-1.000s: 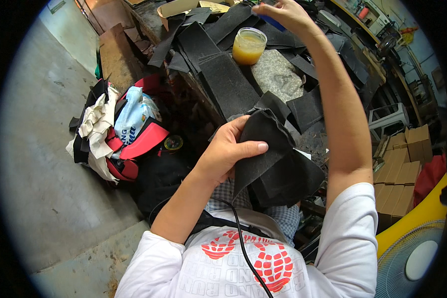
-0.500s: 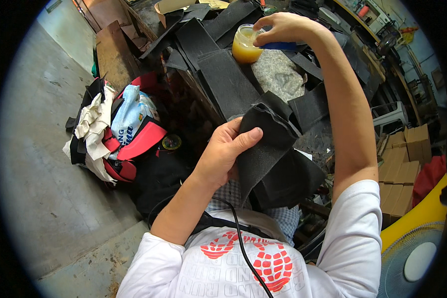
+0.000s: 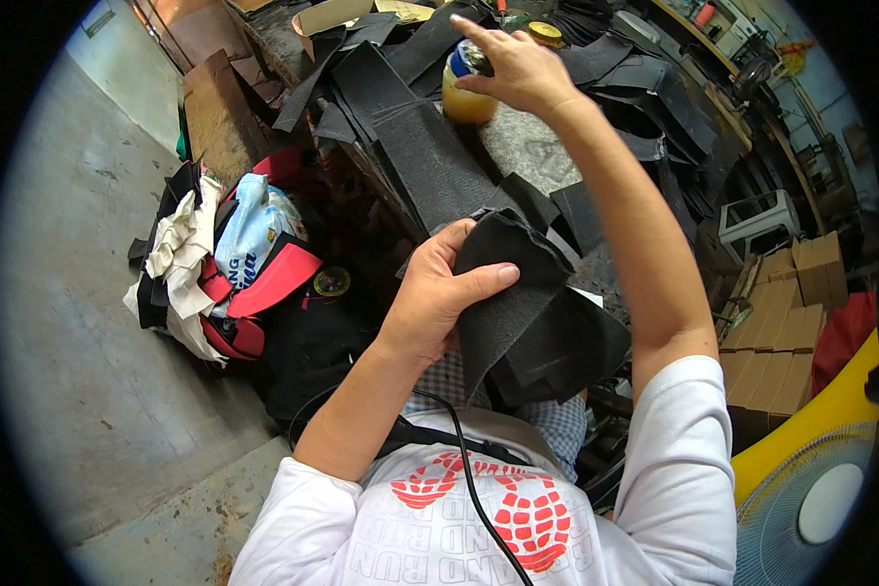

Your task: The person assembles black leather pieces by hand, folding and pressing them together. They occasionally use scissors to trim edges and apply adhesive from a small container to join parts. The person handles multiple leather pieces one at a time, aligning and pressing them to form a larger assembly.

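Black felt pc [image 3: 518,293] in L hand [image 3: 438,298], R hand [image 3: 518,68] on yellow jar [image 3: 464,88].

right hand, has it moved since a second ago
Yes. The right hand has come down from above the far side of the bench onto the jar of yellow liquid; the left hand still holds the black fabric piece.

The left hand [image 3: 438,298] grips a folded fabric piece [image 3: 518,293] near the person's lap, just before the worktable [image 3: 537,156]. Far across that table the right hand [image 3: 518,68] rests on a jar [image 3: 464,93] — strips of fabric [image 3: 400,117] lie around it. Left, on the floor [image 3: 78,293], sits a heap of bags [image 3: 234,264]; right — stacked cartons [image 3: 781,313], a fan [image 3: 820,498] nearest.
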Demonstrator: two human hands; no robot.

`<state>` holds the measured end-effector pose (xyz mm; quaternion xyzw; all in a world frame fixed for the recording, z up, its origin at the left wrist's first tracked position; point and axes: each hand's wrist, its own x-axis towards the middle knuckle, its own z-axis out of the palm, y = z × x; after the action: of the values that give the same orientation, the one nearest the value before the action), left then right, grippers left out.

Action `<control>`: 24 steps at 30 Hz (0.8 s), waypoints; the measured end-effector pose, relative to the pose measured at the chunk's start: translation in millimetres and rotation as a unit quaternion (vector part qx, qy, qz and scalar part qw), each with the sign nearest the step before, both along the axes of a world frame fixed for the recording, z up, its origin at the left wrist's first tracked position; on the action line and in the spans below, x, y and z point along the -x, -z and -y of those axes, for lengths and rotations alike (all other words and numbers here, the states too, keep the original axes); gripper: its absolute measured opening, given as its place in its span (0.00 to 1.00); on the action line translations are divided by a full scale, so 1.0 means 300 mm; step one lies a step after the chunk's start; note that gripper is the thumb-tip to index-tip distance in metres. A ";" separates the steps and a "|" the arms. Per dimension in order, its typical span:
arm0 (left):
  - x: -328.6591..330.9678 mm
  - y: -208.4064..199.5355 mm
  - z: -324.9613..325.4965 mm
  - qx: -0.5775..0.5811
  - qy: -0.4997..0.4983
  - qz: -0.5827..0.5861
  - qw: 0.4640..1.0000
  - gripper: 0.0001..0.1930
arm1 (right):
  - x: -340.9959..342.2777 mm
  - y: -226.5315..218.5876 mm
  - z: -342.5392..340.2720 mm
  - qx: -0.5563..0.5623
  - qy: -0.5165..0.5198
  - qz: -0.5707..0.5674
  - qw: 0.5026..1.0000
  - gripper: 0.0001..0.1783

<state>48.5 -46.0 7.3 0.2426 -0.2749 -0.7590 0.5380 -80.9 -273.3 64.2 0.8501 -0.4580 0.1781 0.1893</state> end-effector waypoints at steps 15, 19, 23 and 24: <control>0.112 -0.081 0.005 0.046 0.029 0.037 0.998 0.17 | 0.319 -0.044 -0.671 -0.118 -0.231 0.265 0.929 0.27; 0.133 -0.099 -0.009 0.074 0.036 0.101 0.992 0.16 | 0.328 -0.034 -0.733 0.038 -0.098 0.096 0.990 0.33; 0.141 -0.101 -0.014 0.082 0.048 0.120 0.988 0.14 | 0.350 -0.039 -0.759 0.057 -0.048 0.051 0.996 0.39; 0.143 -0.099 -0.015 0.074 0.055 0.121 0.988 0.14 | 0.356 -0.039 -0.762 0.062 -0.045 0.055 0.996 0.40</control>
<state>5.5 -41.3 37.1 0.2766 -0.4062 -0.7302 0.4746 -187.7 -44.7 75.9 0.8453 -0.4173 0.2608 0.2082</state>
